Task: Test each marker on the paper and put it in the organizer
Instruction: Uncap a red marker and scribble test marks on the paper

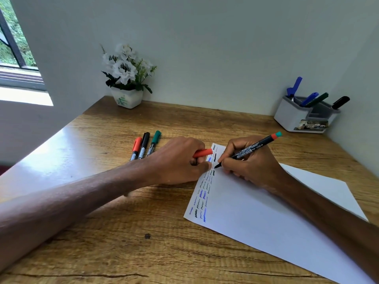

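My right hand (248, 162) grips an uncapped black-bodied marker (249, 150) with an orange and teal end; its tip touches the white paper (256, 218) near the far left edge, among several black and blue scribbles. My left hand (180, 160) holds the orange cap (203, 153) in curled fingers and rests at the paper's left edge. Three capped markers, orange (135, 148), black (144, 144) and green (154, 142), lie side by side on the table behind my left hand. The white-and-grey organizer (295, 116) at the far right holds several markers.
A white pot of white flowers (127, 78) stands in the back corner of the wooden table (123, 232). Walls close the table at the back and right. A window (14, 48) is at the far left.
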A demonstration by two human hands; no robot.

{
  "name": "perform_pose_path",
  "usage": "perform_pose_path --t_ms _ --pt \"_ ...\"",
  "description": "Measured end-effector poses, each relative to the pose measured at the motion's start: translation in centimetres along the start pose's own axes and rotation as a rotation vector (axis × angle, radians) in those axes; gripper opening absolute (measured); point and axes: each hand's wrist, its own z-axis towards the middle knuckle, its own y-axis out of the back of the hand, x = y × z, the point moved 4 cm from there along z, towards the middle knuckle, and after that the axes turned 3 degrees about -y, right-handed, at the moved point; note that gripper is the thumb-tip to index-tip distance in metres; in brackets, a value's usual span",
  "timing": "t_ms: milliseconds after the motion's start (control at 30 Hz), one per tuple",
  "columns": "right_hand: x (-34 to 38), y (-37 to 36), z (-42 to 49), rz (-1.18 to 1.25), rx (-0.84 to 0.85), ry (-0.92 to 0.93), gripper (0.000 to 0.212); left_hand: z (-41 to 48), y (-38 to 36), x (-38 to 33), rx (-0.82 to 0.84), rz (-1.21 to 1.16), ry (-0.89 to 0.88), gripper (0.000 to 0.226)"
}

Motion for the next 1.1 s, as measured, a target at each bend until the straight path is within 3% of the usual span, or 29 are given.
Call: perform_pose_path --t_ms 1100 --pt "-0.67 0.07 0.12 0.054 -0.073 -0.118 0.008 -0.18 0.1 -0.48 0.027 0.005 -0.004 0.031"
